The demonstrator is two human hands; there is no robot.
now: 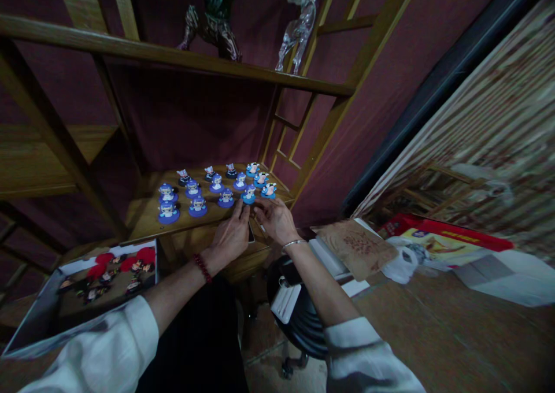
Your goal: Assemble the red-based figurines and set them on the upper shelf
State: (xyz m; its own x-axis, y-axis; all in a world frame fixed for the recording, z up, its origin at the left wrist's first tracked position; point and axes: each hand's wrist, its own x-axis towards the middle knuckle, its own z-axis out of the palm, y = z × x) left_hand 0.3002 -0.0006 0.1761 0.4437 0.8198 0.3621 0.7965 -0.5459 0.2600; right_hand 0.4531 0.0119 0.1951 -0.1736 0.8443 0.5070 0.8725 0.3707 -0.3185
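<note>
My left hand [232, 236], with a red bead bracelet, reaches to the front edge of the wooden shelf. Its outstretched fingertips touch or nearly touch the base of a small light-blue figurine [248, 194]. Beside it, my right hand [277, 219] has its fingers apart and slightly bent, just below another light-blue figurine [268, 190]. Whether the right fingers touch a base, I cannot tell. Several purple-based figurines [198, 206] stand in rows to the left. Behind them are three dark-based figurines [209, 173]. All of them stand upright.
A shallow box [47, 309] with red-and-black figurines lies at lower left. Above, an upper shelf [173, 52] holds a clear statue [299, 26] and a dark green one. A black stool [310, 318] bears white items. Brown paper [358, 245] and a plastic bag [401, 263] lie right.
</note>
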